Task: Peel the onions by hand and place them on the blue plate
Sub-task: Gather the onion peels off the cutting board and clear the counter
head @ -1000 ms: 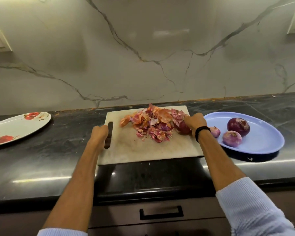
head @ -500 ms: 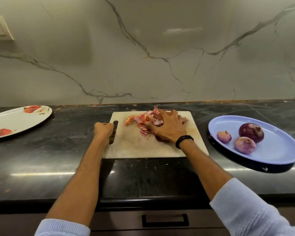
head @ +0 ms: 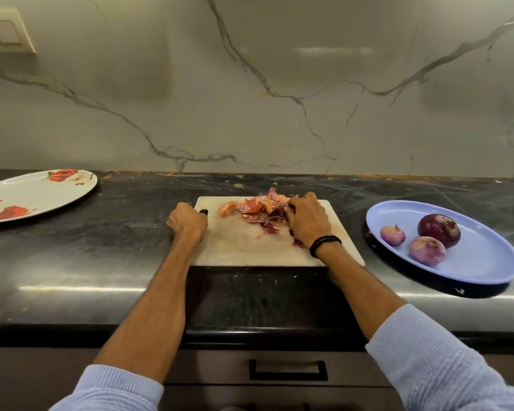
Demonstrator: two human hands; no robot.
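Onions [head: 439, 230] on blue plate [head: 484, 262]; right hand [head: 307, 222] round skins [head: 254, 207] on cutting board [head: 250, 250].

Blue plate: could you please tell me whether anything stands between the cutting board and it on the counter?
Nothing visible does. The counter between the cutting board and the blue plate has nothing standing on it. Three onions lie on the plate's left part; its right part is free.
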